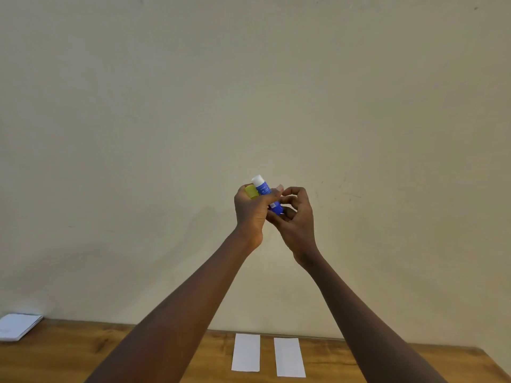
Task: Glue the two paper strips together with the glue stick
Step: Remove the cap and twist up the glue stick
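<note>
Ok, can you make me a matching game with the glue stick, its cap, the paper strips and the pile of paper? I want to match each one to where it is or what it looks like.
Things
1. glue stick
2. cap
3. paper strips
4. paper pile

Where or how
a. flat on the table, side by side, not touching
b. at the table's far left edge
c. yellow, tucked in the left hand
d. blue with a white top, held up in the air by the left hand and the right hand

Pairs: 1-d, 2-c, 3-a, 4-b
</note>
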`<move>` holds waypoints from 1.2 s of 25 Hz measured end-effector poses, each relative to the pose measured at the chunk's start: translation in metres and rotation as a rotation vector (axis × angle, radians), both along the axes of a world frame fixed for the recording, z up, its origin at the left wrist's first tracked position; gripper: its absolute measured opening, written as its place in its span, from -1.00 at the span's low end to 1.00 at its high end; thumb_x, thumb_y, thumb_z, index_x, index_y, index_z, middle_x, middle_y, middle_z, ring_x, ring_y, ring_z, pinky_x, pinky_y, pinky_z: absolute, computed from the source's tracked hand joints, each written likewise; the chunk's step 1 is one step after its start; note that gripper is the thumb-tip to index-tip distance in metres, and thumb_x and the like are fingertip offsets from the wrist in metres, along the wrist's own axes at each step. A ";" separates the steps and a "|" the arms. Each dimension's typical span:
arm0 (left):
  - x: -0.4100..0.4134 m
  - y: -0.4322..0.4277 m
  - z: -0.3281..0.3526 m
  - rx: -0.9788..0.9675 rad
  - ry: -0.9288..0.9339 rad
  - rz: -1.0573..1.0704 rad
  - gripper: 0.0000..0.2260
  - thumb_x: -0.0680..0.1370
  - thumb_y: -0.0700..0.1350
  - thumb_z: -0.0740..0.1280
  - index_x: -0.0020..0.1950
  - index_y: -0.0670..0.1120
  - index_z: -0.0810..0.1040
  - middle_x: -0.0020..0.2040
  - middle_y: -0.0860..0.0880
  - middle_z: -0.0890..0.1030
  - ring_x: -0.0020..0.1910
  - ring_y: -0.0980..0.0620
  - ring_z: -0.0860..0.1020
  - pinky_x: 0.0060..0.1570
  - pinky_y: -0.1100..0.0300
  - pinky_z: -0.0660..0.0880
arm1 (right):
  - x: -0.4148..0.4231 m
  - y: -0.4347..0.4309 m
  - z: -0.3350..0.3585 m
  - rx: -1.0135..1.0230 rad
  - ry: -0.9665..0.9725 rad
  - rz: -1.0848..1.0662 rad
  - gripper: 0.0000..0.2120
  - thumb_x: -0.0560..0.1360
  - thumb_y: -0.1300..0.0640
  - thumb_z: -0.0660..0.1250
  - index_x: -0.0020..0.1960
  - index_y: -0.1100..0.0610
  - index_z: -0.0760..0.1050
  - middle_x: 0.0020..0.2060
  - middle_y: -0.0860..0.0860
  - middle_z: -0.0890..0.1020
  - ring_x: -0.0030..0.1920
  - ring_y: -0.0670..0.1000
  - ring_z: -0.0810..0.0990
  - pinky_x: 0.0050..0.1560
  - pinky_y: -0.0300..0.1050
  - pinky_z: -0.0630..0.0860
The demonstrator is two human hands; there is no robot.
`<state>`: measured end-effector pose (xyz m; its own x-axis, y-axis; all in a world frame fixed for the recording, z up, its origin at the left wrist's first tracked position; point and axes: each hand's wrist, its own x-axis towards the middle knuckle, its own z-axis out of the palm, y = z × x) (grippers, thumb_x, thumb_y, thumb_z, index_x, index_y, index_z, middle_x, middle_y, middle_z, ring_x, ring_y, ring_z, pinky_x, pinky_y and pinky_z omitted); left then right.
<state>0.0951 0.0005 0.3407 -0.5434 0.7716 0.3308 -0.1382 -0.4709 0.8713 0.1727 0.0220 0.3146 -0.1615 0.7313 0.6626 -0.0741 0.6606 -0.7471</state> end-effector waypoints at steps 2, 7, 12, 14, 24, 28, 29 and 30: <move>-0.001 -0.001 0.003 -0.005 -0.009 -0.029 -0.78 0.38 -0.15 0.43 -0.10 -0.12 0.42 -0.24 -0.06 0.52 -0.22 -0.04 0.54 -0.16 0.17 0.56 | 0.000 -0.003 0.001 -0.020 0.084 -0.010 -0.65 0.34 0.31 0.42 0.00 0.16 0.31 -0.13 0.19 0.55 -0.12 0.19 0.63 -0.09 -0.04 0.59; 0.001 -0.002 0.005 -0.022 0.037 -0.096 -0.78 0.42 -0.13 0.40 -0.06 -0.16 0.41 -0.05 -0.20 0.57 -0.18 -0.09 0.54 -0.26 0.13 0.59 | 0.000 -0.002 0.002 -0.052 0.111 0.047 -0.75 0.46 0.31 0.28 0.01 0.14 0.24 -0.34 0.12 0.57 -0.40 -0.10 0.61 -0.25 -0.21 0.58; -0.003 -0.005 0.014 -0.002 0.150 -0.366 -0.94 0.51 -0.10 0.26 -0.14 -0.06 0.48 -0.13 0.02 0.67 -0.09 -0.01 0.57 -0.04 0.21 0.53 | 0.001 0.000 -0.002 -0.163 0.248 0.192 -0.93 0.60 0.16 -0.03 0.06 0.11 0.19 -0.57 -0.02 0.51 -0.61 -0.09 0.45 -0.57 -0.30 0.40; -0.004 -0.006 0.018 -0.015 0.167 -0.457 -0.95 0.52 -0.09 0.24 -0.14 0.00 0.46 -0.21 0.13 0.69 0.00 -0.02 0.56 0.17 -0.05 0.37 | 0.005 0.000 -0.002 -0.238 0.312 0.253 -0.90 0.60 0.10 -0.04 0.07 0.08 0.20 -0.57 -0.06 0.53 -0.59 -0.08 0.45 -0.57 -0.30 0.39; -0.002 -0.005 0.021 -0.019 0.092 -0.408 -0.96 0.52 -0.07 0.23 -0.09 -0.01 0.44 -0.27 0.16 0.69 -0.06 0.02 0.58 0.40 -0.26 0.14 | 0.003 -0.012 0.004 -0.056 0.205 0.087 -0.91 0.59 0.22 -0.02 0.04 0.05 0.15 -0.49 0.07 0.41 -0.61 -0.14 0.36 -0.57 -0.33 0.34; -0.002 -0.009 0.024 -0.008 0.102 -0.396 -0.95 0.52 -0.05 0.23 -0.09 -0.01 0.45 -0.15 0.12 0.68 0.03 -0.03 0.56 0.39 -0.26 0.15 | 0.006 -0.014 0.012 -0.124 0.234 0.101 -0.81 0.55 0.05 0.12 0.08 0.00 0.12 -0.32 0.07 0.53 -0.48 -0.08 0.51 -0.45 -0.32 0.47; -0.002 -0.010 0.025 -0.016 0.113 -0.373 -0.95 0.52 -0.05 0.23 -0.09 0.00 0.45 -0.08 0.08 0.65 0.05 -0.04 0.55 0.39 -0.24 0.13 | 0.007 -0.014 0.014 -0.060 0.203 0.033 -0.70 0.50 0.09 0.23 0.08 -0.01 0.11 -0.29 0.06 0.55 -0.42 -0.06 0.54 -0.39 -0.31 0.50; -0.002 -0.011 0.026 -0.024 0.122 -0.354 -0.94 0.52 -0.05 0.23 -0.10 -0.01 0.44 -0.03 0.05 0.63 0.04 -0.03 0.55 0.40 -0.21 0.12 | 0.007 -0.015 0.015 0.015 0.157 -0.044 -0.62 0.46 0.16 0.31 0.07 0.00 0.11 -0.29 0.09 0.56 -0.41 -0.04 0.56 -0.36 -0.30 0.51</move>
